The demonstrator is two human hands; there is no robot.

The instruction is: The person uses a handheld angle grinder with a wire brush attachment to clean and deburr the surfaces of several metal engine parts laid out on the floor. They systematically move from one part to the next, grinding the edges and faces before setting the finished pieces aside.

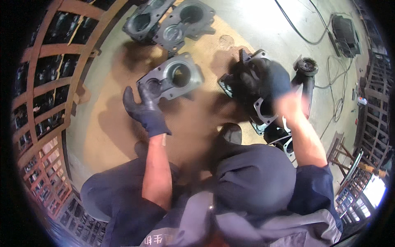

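Observation:
My left hand (142, 106), in a dark glove, has its thumb spread away from its fingers. Those fingers touch the left end of a grey metal casting (193, 78), beside its smaller bore; a large round bore opens toward its right end. My right hand (273, 78), also gloved, is smeared by motion above a group of dark flanged metal castings (263, 110) at the right. Its fingers blend into the dark parts beneath, so I cannot make out whether it grips one.
More bored castings (187, 18) sit at the far edge of a tan board (111, 140). A dark flanged pipe piece (306, 68) stands at the right. Beyond lie cables (339, 90) and a black case (345, 35). A brown slatted rack (49, 82) rises along the left.

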